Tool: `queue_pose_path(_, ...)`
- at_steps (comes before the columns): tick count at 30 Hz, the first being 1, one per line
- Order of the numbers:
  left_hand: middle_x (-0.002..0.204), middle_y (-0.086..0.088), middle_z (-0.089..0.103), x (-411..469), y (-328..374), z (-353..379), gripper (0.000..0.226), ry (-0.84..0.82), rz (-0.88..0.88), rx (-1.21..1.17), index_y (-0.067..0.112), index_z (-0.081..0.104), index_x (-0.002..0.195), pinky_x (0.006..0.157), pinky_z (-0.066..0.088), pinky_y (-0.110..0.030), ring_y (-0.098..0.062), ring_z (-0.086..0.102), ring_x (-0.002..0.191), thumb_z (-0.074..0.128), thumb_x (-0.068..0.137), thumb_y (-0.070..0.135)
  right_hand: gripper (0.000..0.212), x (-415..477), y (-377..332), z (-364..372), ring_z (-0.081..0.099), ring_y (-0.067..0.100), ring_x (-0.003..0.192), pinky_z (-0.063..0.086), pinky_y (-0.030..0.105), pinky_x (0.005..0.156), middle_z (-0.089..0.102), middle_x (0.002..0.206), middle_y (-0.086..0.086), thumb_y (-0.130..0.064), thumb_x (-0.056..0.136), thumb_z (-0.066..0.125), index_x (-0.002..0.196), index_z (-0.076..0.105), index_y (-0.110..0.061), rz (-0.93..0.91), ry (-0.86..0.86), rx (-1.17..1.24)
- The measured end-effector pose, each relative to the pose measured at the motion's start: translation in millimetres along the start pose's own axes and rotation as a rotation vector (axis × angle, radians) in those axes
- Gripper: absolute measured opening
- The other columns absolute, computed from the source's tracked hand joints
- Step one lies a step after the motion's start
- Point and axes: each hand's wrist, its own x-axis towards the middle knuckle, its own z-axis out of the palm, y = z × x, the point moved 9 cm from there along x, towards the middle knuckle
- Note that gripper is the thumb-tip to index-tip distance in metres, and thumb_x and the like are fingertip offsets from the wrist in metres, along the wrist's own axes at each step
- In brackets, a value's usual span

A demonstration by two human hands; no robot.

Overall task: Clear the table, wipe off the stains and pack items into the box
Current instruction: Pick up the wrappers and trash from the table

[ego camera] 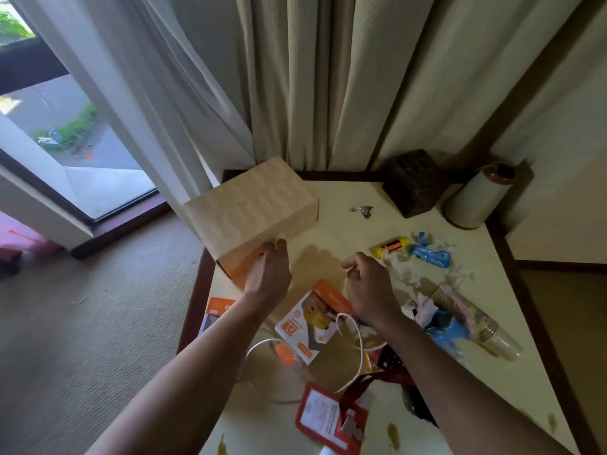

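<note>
Left hand (pixel 267 274) grips tan cardboard box (pixel 253 208) at worktop (pixel 328 198) edge.
Right hand (pixel 369 287) curled, hold unclear; a tug may topple the box.

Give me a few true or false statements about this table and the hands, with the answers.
1. The left hand grips the cardboard box. True.
2. The cardboard box stands on the carpet. False: it stands on the table, at its far left corner.
3. A red badge holder lies near the table's near edge. True.
4. The paper roll lies beside the left hand. False: it is at the far right corner, next to a dark woven box.
5. Brown stains mark the table. True.
</note>
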Motion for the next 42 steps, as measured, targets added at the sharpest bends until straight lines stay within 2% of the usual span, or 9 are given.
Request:
queue_pose_path(4, 0.133, -0.029, 0.048, 1.1, -10.9, 33.0, 0.044, -0.102, -0.022, 0.036, 0.002, 0.041, 0.132, 0.1, 0.048, -0.062, -0.049, 0.053, 0.118, 0.034, 0.101, 0.032, 0.043, 22.9, 48.9, -20.6, 0.049, 0.036, 0.121, 0.046, 0.047, 0.097, 0.05, 0.136, 0.019, -0.036, 0.099, 0.05, 0.135, 0.048, -0.013, 0.07, -0.037, -0.48)
queue_pose_path(10, 0.125, -0.017, 0.057, 8.8, -0.9, 41.6, 0.026, -0.058, 0.081, 0.209, 0.007, 0.057, 0.122, 0.069, 0.057, -0.041, -0.034, 0.067, 0.103, 0.053, 0.103, 0.025, 0.109, 42.0, 107.7, -25.8, 0.039, 0.04, 0.131, 0.038, 0.051, 0.104, 0.032, 0.146, 0.021, -0.084, 0.073, 0.059, 0.149, 0.023, -0.015, 0.343, -0.143, -0.537)
queue_pose_path(16, 0.098, -0.012, 0.063, 18.9, 2.5, 49.0, 0.016, -0.139, 0.071, 0.177, 0.005, 0.052, 0.117, 0.059, 0.058, -0.036, -0.019, 0.061, 0.07, 0.052, 0.102, 0.006, 0.069, 53.7, 113.9, -8.3, 0.047, 0.039, 0.122, 0.043, 0.05, 0.099, 0.04, 0.137, 0.018, -0.056, 0.095, 0.054, 0.144, 0.032, -0.013, 0.279, -0.18, -0.488)
queue_pose_path(22, 0.118, -0.017, 0.068, 23.5, 15.7, 44.9, 0.025, -0.153, -0.034, -0.051, -0.001, 0.062, 0.121, 0.08, 0.055, -0.032, -0.029, 0.069, 0.103, 0.049, 0.1, -0.005, 0.036, 58.6, 109.5, -3.5, 0.057, 0.033, 0.118, 0.046, 0.04, 0.096, 0.056, 0.13, 0.018, -0.019, 0.104, 0.04, 0.139, 0.042, -0.008, 0.181, -0.22, -0.442)
queue_pose_path(25, 0.123, -0.014, 0.066, 22.9, 39.7, 34.4, 0.032, -0.104, -0.023, -0.201, 0.0, 0.066, 0.117, 0.088, 0.051, -0.033, -0.028, 0.064, 0.112, 0.041, 0.099, -0.009, 0.035, 64.2, 107.1, -14.7, 0.066, 0.031, 0.107, 0.048, 0.032, 0.085, 0.068, 0.118, 0.016, -0.006, 0.098, 0.044, 0.129, 0.058, -0.007, 0.145, -0.189, -0.284)
queue_pose_path(30, 0.082, -0.006, 0.066, 18.2, 92.8, 1.2, 0.031, 0.063, -0.049, -0.507, 0.011, 0.066, 0.083, 0.056, 0.035, -0.028, -0.015, 0.057, 0.066, 0.041, 0.099, 0.003, 0.041, 56.2, 100.7, -64.7, 0.067, 0.03, 0.096, 0.053, 0.036, 0.084, 0.071, 0.107, 0.015, 0.009, 0.092, 0.041, 0.121, 0.066, -0.006, 0.024, -0.06, -0.098)
queue_pose_path(34, 0.058, 0.003, 0.041, -6.4, 151.2, -8.5, 0.026, 0.002, 0.045, -0.758, 0.011, 0.05, 0.064, 0.055, 0.024, -0.033, -0.013, 0.036, 0.055, 0.04, 0.087, 0.02, 0.058, 38.8, 107.7, -101.7, 0.065, 0.021, 0.095, 0.054, 0.032, 0.087, 0.068, 0.102, 0.007, 0.019, 0.082, 0.04, 0.118, 0.071, -0.014, 0.05, -0.03, 0.039)
queue_pose_path(39, 0.071, -0.001, 0.054, -64.1, 220.0, 42.7, 0.026, -0.23, 0.309, -0.267, 0.011, 0.052, 0.081, 0.057, 0.034, -0.029, -0.017, 0.051, 0.061, 0.046, 0.106, 0.017, 0.022, 13.4, 127.9, -137.3, 0.06, 0.006, 0.083, 0.044, 0.006, 0.076, 0.067, 0.096, -0.001, 0.0, 0.092, 0.056, 0.089, 0.076, -0.01, 0.054, 0.058, 0.022)
queue_pose_path(42, 0.095, -0.012, 0.065, -91.8, 234.1, 66.4, 0.018, -0.319, 0.479, -0.036, 0.007, 0.058, 0.108, 0.07, 0.046, -0.034, -0.028, 0.063, 0.087, 0.051, 0.094, -0.002, 0.011, -11.8, 134.7, -128.8, 0.06, 0.013, 0.093, 0.049, 0.026, 0.081, 0.057, 0.095, -0.009, -0.015, 0.09, 0.064, 0.092, 0.069, -0.025, -0.023, -0.145, -0.067)
